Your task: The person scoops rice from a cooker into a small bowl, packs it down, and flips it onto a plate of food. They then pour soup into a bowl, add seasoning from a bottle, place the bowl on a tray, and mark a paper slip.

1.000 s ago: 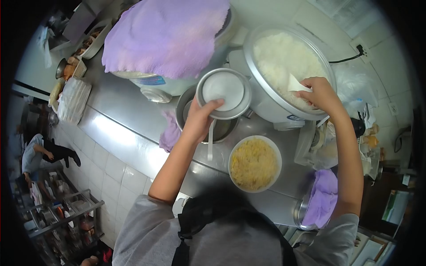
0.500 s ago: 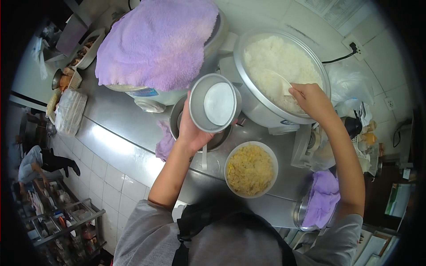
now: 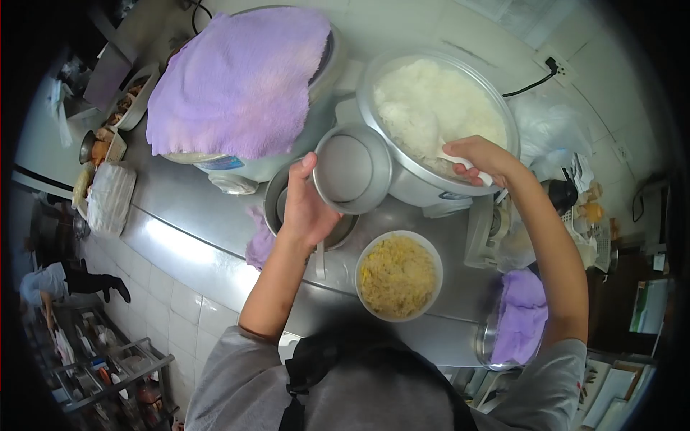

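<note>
Largest in view is the steel bench [image 3: 228, 228], which carries the vessels. At its far side stands a covered cooker [image 3: 279, 159], with a large purple towel [image 3: 241, 82] draped over its top. Beside it is the open cooker [image 3: 429, 192], filled with white rice [image 3: 433, 97]. Farther off, at the left edge of the view, a shelf rack [image 3: 108, 384] stands on the floor, with another person [image 3: 49, 281] bent near it.

A deep pot [image 3: 271, 210] sits in front of the covered cooker; the left hand [image 3: 307, 210] and the metal cup [image 3: 353, 171] obstruct the view of much of its opening. A pale strip [image 3: 320, 263] projects past its near rim. The white bowl [image 3: 439, 279] of yellow rice [image 3: 397, 276] rests nearer the wearer. To the right are plastic bags [image 3: 550, 128] and a folded purple cloth [image 3: 520, 316] in a metal basin [image 3: 485, 343].

The hands are apart. The left supports the tilted cup above the bench, thumb at the rim, fingers hidden. The right hand [image 3: 480, 158] is closed on the white scoop [image 3: 486, 178] at the near rim of the open cooker, partly hiding it; the scoop's far end meets the rice.
</note>
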{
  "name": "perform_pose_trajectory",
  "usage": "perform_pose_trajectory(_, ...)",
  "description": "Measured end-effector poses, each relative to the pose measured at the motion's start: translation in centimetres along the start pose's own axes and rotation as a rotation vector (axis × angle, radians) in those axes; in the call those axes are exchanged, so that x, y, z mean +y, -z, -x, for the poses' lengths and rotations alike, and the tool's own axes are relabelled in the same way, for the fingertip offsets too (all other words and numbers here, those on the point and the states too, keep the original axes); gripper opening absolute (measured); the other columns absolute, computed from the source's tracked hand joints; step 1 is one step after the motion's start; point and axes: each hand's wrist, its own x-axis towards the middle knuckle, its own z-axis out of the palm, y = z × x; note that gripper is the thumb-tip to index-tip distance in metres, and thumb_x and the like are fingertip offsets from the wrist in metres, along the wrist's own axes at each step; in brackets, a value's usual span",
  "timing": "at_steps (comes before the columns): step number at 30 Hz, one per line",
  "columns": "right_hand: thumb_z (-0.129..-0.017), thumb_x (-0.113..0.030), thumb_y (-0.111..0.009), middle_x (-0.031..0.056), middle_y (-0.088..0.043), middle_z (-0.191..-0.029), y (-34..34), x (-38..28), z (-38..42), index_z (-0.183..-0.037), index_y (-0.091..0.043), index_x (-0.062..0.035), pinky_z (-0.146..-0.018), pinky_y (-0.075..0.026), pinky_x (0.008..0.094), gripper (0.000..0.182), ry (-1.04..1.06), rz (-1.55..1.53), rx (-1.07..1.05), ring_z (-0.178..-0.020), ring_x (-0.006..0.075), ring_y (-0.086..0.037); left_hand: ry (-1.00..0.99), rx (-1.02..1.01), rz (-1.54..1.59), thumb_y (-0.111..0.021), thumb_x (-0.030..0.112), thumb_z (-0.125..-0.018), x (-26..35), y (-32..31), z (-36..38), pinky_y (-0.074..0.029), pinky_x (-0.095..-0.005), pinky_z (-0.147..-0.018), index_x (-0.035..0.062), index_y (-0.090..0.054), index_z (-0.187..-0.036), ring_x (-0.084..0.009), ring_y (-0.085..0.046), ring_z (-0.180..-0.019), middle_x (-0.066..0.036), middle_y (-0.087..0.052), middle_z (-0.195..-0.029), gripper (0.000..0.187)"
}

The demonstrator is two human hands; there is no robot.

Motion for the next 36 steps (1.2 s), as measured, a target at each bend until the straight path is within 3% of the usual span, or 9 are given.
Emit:
perform_pose_trajectory(3, -0.094, -0.028, -0.055, -0.0024, -0.047, -0.066, 1.3, 0.8, 1.0, -0.098, -0.057, -0.0071, -0.038, -0.029, 0.0226, 0.021, 0.001, -0.168, -0.096, -0.045, 0.0044, -0.033, -0.112, 0.021, -0.167, -0.056, 0.054, -0.084, 1.5, -1.5, -1.4, -0.045, -0.0444, -0.094, 0.01, -0.037, -0.14, -0.0243, -0.05, -0.121, -0.01, -0.046, -0.136, 0.074)
perform_pose_trajectory(10, -0.095, -0.025, -0.051, -0.0029, -0.047, -0.067, 5.0, -1.6, 5.1, -0.094, -0.054, -0.0087, -0.039, -0.028, 0.0201, 0.016, 0.123, -0.103, 0.177, -0.045, 0.002, -0.033, -0.271, 0.088, -0.371, -0.071, 0.041, -0.074, 0.6, -8.4, -9.0, -0.046, -0.0452, -0.09, 0.0094, -0.019, -0.145, -0.0278, -0.045, -0.118, -0.016, -0.04, -0.13, 0.094)
perform_pose_trajectory(14, -0.092, -0.016, -0.049, 0.0059, -0.055, -0.078, 4.3, -2.9, 5.3, -0.108, -0.053, -0.0023, -0.041, -0.043, 0.0285, 0.022, 0.296, -0.058, 0.357, -0.058, 0.0118, -0.051, -0.183, 0.264, -0.276, -0.068, 0.049, -0.073, -3.0, -13.6, -14.4, -0.046, -0.0528, -0.087, 0.0146, -0.022, -0.136, -0.0296, -0.047, -0.113, -0.013, -0.042, -0.124, 0.085)
perform_pose_trajectory(16, -0.089, -0.013, -0.051, 0.0098, -0.057, -0.085, 0.6, -3.7, 6.6, -0.135, -0.039, 0.0039, -0.056, -0.05, 0.0352, 0.05, 0.309, 0.201, 0.539, -0.074, 0.023, -0.059, -0.158, 0.235, -0.215, -0.064, 0.051, -0.075, -3.7, -15.1, -16.3, -0.044, -0.0541, -0.09, 0.0137, -0.023, -0.136, -0.0305, -0.046, -0.114, -0.014, -0.042, -0.126, 0.082)
perform_pose_trajectory(18, -0.089, -0.01, -0.052, 0.0211, -0.06, -0.098, -0.3, -2.0, 4.3, -0.144, -0.029, 0.002, -0.074, -0.05, 0.0432, 0.062, 0.369, 0.874, 0.753, -0.087, 0.0375, -0.061, -0.11, 0.126, -0.185, -0.06, 0.053, -0.077, -4.6, -15.3, -17.8, -0.043, -0.0549, -0.093, 0.0127, -0.026, -0.135, -0.0311, -0.046, -0.116, -0.015, -0.042, -0.128, 0.079)
perform_pose_trajectory(21, -0.089, -0.008, -0.047, 0.0259, -0.06, -0.101, -1.0, -0.9, 6.4, -0.142, -0.034, 0.0015, -0.081, -0.051, 0.0418, 0.056, 0.511, 0.943, 0.718, -0.092, 0.0387, -0.062, -0.038, -0.075, -0.211, -0.05, 0.058, -0.081, -3.2, -14.2, -17.4, -0.04, -0.0544, -0.098, 0.0105, -0.038, -0.13, -0.0313, -0.047, -0.121, -0.015, -0.045, -0.13, 0.07)
perform_pose_trajectory(27, -0.09, -0.012, -0.049, 0.0221, -0.063, -0.104, 2.6, -0.1, 9.4, -0.14, -0.043, -0.0082, -0.08, -0.05, 0.0444, 0.05, 0.762, 0.843, 0.714, -0.09, 0.0371, -0.063, 0.115, -0.304, -0.055, -0.051, 0.055, -0.08, -1.7, -11.9, -16.8, -0.038, -0.0584, -0.102, 0.0069, -0.037, -0.137, -0.037, -0.045, -0.127, -0.018, -0.043, -0.139, 0.076)
perform_pose_trajectory(30, -0.091, -0.017, -0.05, 0.0197, -0.066, -0.097, 5.1, -1.1, 11.4, -0.131, -0.054, -0.0136, -0.08, -0.05, 0.0451, 0.041, 0.433, 0.679, 0.894, -0.088, 0.0367, -0.064, 0.176, -0.256, 0.009, -0.05, 0.054, -0.081, -0.2, -10.7, -15.4, -0.037, -0.0598, -0.103, 0.0059, -0.036, -0.14, -0.0384, -0.042, -0.129, -0.019, -0.039, -0.143, 0.078)
perform_pose_trajectory(36, -0.09, -0.023, -0.053, 0.0193, -0.067, -0.087, 6.0, 2.7, 9.6, -0.101, -0.072, -0.0116, -0.079, -0.051, 0.0451, 0.024, 0.181, 1.104, 0.72, -0.087, 0.0372, -0.064, 0.069, -0.202, -0.005, -0.048, 0.054, -0.082, 1.6, -7.3, -8.7, -0.038, -0.0583, -0.101, 0.0051, -0.036, -0.141, -0.0358, -0.045, -0.127, -0.017, -0.041, -0.142, 0.077)
